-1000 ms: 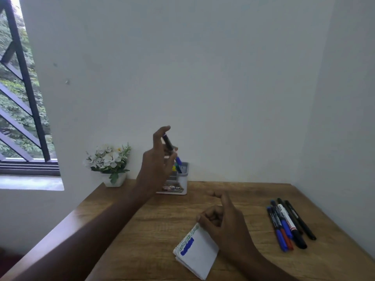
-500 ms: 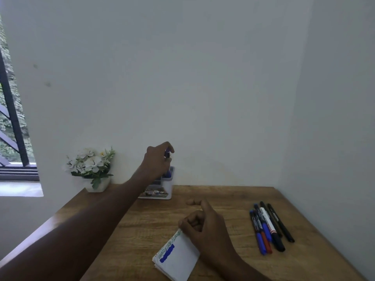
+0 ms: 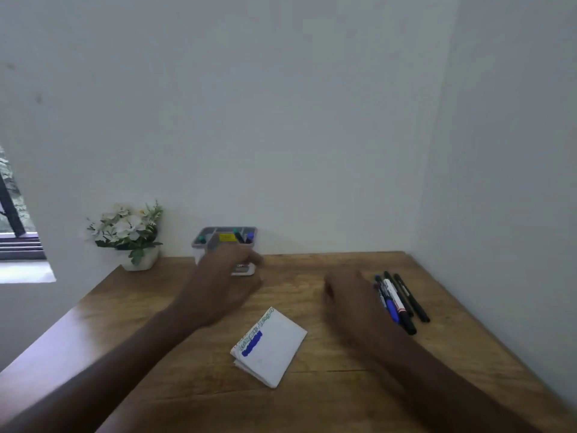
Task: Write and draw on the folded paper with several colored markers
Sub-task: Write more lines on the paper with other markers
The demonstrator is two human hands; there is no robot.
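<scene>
Your brown wooden desk (image 3: 327, 382) shows grain and a soft sheen along its left edge. The folded white paper (image 3: 274, 348) looks matt, the grey pen holder (image 3: 218, 242) smooth plastic, the loose markers (image 3: 402, 301) glossy plastic near the right edge.

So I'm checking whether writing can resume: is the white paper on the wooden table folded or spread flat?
Folded: the white paper lies as a small thick packet, layered edges showing at its near-left corner.

White folded paper (image 3: 274, 348), blue and green marks
</scene>
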